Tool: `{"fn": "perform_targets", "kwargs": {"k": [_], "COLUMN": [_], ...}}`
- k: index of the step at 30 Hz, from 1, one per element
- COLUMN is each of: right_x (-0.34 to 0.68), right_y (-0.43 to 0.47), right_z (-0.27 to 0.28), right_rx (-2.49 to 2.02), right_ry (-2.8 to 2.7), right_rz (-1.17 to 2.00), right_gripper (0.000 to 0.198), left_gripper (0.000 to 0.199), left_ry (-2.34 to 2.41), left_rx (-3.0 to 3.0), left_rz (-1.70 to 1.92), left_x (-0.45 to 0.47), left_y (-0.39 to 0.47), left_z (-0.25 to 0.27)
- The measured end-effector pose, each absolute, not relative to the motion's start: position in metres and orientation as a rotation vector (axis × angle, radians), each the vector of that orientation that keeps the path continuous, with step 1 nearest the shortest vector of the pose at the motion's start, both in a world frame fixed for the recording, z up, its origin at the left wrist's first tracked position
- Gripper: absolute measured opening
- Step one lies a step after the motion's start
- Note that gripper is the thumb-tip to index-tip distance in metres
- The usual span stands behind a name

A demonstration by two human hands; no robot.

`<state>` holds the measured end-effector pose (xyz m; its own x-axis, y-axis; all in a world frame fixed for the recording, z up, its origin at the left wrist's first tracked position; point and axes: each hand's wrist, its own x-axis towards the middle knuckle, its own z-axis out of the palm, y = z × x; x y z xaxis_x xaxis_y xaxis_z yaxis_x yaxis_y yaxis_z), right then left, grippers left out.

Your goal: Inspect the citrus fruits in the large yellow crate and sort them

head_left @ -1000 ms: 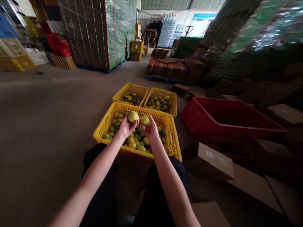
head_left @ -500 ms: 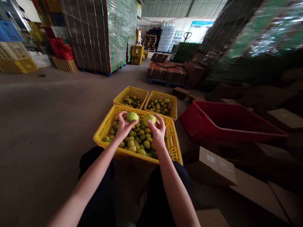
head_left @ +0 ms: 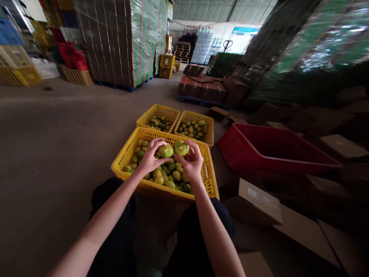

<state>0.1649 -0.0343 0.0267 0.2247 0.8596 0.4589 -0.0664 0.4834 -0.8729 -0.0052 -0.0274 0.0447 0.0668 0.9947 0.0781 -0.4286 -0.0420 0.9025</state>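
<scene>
Above the near yellow crate, my left hand is closed around a yellow-green lemon. My right hand grips another lemon, a greener one, between thumb and fingers. The two held lemons are side by side, touching or nearly so. Beneath them lie many loose lemons, yellow to green, filling the crate's floor. My wrists and forearms hide part of the crate's contents and its front rim.
Two more yellow crates, left and right, hold lemons just beyond. A red tub stands at the right, with cardboard boxes around it. A wrapped pallet stack rises behind at the left.
My hands have come closer together, bringing the two lemons side by side. Both lemons show different sides, as if turned. The view has shifted slightly.
</scene>
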Motion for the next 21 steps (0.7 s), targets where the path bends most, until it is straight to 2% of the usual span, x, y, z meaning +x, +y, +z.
{"fn": "perform_targets", "kwargs": {"k": [7, 9, 12, 14, 17, 19, 21], "right_x": [0.166, 0.165, 0.163, 0.160, 0.152, 0.147, 0.144], "right_y": [-0.033, -0.034, -0.036, -0.036, -0.032, -0.027, -0.022], "right_z": [0.031, 0.034, 0.038, 0.040, 0.039, 0.037, 0.032], "right_rx": [-0.783, -0.765, -0.778, -0.798, -0.828, -0.847, -0.863], "right_ry": [-1.162, -1.090, -0.935, -0.838, -0.734, -0.711, -0.714], "right_rz": [0.757, 0.866, 1.129, 1.309, 1.516, 1.563, 1.537], "right_gripper": [0.047, 0.051, 0.053, 0.040, 0.013, 0.008, 0.011], "left_gripper": [0.047, 0.047, 0.029, 0.025, 0.035, 0.034, 0.030], "left_ry": [0.729, 0.705, 0.741, 0.789, 0.837, 0.836, 0.789], "left_rx": [0.881, 0.893, 0.798, 0.643, 0.428, 0.321, 0.231], "left_rz": [1.361, 1.334, 1.246, 1.154, 1.081, 1.087, 1.105], "left_x": [-0.008, -0.008, -0.007, -0.005, -0.002, 0.000, 0.002], "left_y": [-0.023, -0.019, -0.013, -0.008, -0.003, -0.001, 0.001], "left_z": [0.040, 0.039, 0.037, 0.037, 0.036, 0.034, 0.030]}}
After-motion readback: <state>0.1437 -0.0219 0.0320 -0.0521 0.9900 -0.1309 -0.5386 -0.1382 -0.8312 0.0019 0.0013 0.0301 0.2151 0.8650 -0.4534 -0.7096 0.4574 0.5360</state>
